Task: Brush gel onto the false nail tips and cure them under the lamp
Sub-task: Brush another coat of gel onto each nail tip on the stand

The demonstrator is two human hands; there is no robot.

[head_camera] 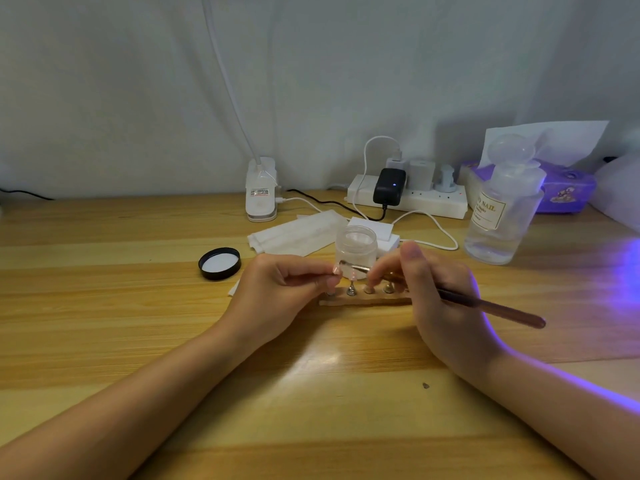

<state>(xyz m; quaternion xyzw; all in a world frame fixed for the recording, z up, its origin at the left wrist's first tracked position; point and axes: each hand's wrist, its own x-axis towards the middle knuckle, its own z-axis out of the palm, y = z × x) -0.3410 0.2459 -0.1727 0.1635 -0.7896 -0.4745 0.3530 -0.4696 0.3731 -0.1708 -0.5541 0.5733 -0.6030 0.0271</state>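
Observation:
A narrow holder strip (363,301) lies on the wooden table (138,306) with several small metal stands (352,289) on it. My left hand (277,299) pinches one stand with a pale nail tip (335,270) at its top. My right hand (440,299) grips a thin brush (491,307); its metal ferrule and tip (349,265) reach the nail tip. Just behind stands an open clear jar (356,244). Purple light (623,271) falls on the table from the right edge; the lamp itself is mostly out of frame.
The jar's black lid (219,263) lies left of the hands. White wipes (298,233) and a small white box (377,230) sit behind the jar. A clear bottle (498,216), a purple tissue box (564,192), a power strip (408,199) with cables and a clip lamp base (261,192) line the back.

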